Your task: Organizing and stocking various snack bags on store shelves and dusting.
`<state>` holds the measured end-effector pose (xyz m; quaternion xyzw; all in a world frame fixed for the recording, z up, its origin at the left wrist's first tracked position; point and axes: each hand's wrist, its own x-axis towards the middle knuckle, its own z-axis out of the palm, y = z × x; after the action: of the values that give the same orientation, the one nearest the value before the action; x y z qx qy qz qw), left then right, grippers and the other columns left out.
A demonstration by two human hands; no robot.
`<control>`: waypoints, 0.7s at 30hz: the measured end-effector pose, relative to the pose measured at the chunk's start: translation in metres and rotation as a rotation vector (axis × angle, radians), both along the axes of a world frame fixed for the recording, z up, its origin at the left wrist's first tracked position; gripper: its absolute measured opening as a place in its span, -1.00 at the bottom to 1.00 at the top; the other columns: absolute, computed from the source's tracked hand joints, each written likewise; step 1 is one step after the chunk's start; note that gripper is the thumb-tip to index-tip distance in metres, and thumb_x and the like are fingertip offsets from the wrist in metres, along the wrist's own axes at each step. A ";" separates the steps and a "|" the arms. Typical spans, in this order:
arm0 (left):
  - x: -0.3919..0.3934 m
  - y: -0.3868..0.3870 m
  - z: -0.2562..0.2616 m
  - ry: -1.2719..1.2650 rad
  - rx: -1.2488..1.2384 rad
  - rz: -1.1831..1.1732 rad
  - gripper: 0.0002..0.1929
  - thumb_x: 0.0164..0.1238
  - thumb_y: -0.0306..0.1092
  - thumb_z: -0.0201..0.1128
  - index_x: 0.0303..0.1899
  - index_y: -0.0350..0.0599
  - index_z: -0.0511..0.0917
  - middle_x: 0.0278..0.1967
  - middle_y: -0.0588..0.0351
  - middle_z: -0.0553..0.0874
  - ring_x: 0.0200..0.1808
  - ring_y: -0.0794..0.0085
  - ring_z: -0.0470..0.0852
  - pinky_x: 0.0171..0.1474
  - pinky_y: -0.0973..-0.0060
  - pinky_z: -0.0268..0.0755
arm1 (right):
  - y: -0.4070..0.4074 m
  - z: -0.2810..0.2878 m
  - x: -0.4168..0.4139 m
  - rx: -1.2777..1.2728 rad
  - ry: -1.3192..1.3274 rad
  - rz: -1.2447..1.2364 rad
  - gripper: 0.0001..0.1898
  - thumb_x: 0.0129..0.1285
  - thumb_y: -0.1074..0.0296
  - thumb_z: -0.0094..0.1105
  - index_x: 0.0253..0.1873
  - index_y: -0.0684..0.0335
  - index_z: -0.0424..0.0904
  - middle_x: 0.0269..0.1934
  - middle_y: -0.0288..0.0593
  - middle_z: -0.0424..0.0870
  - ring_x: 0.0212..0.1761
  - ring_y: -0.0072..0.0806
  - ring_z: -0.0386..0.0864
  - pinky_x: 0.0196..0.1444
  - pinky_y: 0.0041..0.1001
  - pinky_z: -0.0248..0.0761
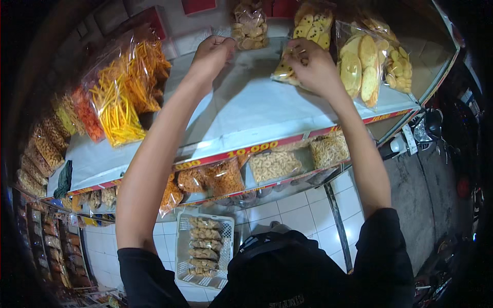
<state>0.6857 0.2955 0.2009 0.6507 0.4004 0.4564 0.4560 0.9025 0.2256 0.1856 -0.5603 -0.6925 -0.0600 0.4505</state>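
Observation:
My right hand (pixel 314 67) grips a clear plastic bag of seed-dotted biscuits (pixel 285 73) low over the white-covered shelf (pixel 246 104). Fingers curled in, my left hand (pixel 215 53) is beside a clear bag of round, pale brown snacks (pixel 250 32); whether it holds anything is hidden. Behind my right hand stands another bag of yellow biscuits with dark dots (pixel 314 29). To its right are a bag of long toasted bread slices (pixel 360 65) and a bag of small round biscuits (pixel 398 69).
Bags of yellow and orange snack sticks (pixel 119 100) stand left of my left arm. Below the shelf's red price strip (pixel 250 148), a lower shelf holds bagged snacks (pixel 275 165). A white plastic basket (pixel 225 254) with several bags sits on the tiled floor. A motorcycle (pixel 423 129) is at right.

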 end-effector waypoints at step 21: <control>0.067 0.123 -0.019 0.199 0.219 0.423 -0.47 -0.01 -0.18 0.44 -0.02 -0.27 0.52 -0.13 0.03 0.64 -0.16 0.37 0.62 -0.13 0.43 0.50 | -0.019 -0.006 0.011 0.289 0.008 -0.052 -0.73 0.09 0.26 0.19 -0.14 0.25 0.56 -0.13 -0.02 0.53 -0.08 -0.08 0.52 -0.04 -0.22 0.42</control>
<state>0.7526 0.4184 0.1816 0.6398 0.5187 0.5159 0.2355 0.9135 0.2068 0.1793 -0.5075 -0.6601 -0.1687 0.5275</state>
